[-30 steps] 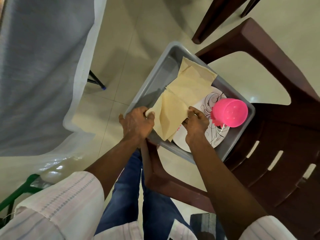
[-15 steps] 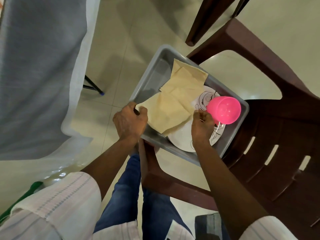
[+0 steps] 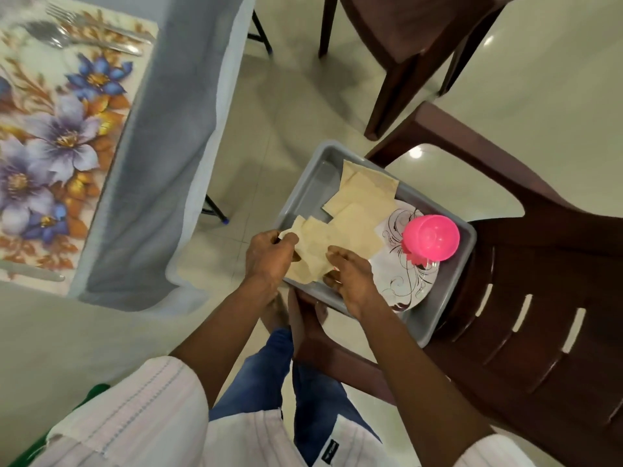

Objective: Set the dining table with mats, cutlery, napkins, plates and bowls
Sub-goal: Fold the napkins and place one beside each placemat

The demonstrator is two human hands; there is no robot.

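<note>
one mat (image 3: 50, 139) is laid with cutlery (image 3: 50, 33); left hand (image 3: 266, 257) pinches a napkin (image 3: 315, 246), right hand (image 3: 350, 281) touches it, grip unclear; plate (image 3: 391, 267) and bowl (image 3: 431, 237) wait in the tray (image 3: 438, 315).

Inside the tray (image 3: 305, 183), only the far left corner is bare: napkins (image 3: 364, 197) cover the middle, a plate (image 3: 397, 281) with a pink bowl (image 3: 431, 237) fills the right end, and the left hand (image 3: 266, 257) and right hand (image 3: 350, 278) crowd the near left rim. Left of the tray, open floor (image 3: 269, 106) runs to the cloth (image 3: 161, 163) hanging off the bench. Beyond and right of the tray, the chair (image 3: 539, 298) closes in with its arm and slats.
</note>
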